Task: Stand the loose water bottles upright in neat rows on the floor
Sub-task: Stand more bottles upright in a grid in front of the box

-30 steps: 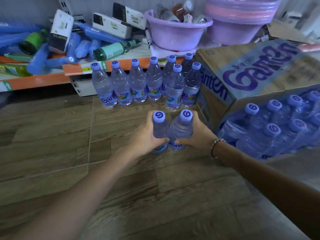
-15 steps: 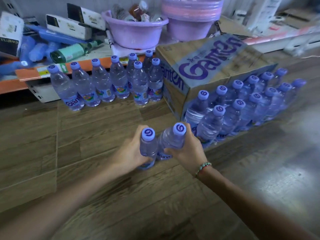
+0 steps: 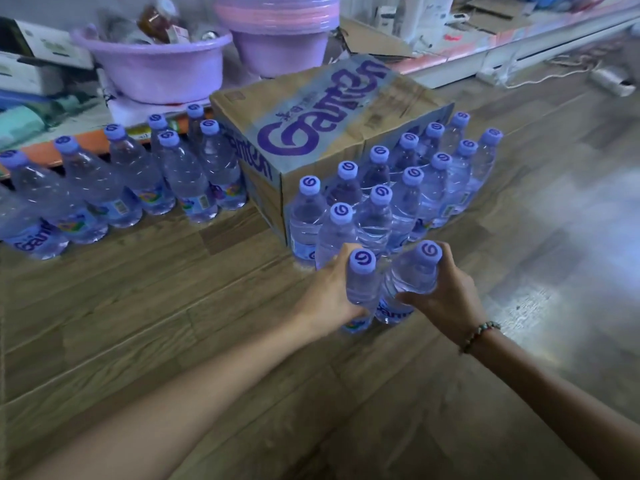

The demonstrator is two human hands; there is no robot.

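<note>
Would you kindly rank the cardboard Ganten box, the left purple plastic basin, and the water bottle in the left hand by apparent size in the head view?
1. Brown cardboard Ganten box.
2. Purple plastic basin, though it sits farther away.
3. Clear water bottle with purple cap, gripped by the left hand, despite being nearest.

1. Water bottles (image 3: 375, 216): clear, lilac caps with purple swirl, multicolour labels.
2. Carton (image 3: 311, 133) at 12 o'clock: brown cardboard, pale blue band, purple lettering.
3. Basins (image 3: 156, 74) at 11 o'clock: lilac; the stacked ones pink-rimmed.
4. Floor (image 3: 138, 306): brown wood-grain planks.
5. Bracelet (image 3: 479, 336) at 4 o'clock: mixed-colour beads.
</note>
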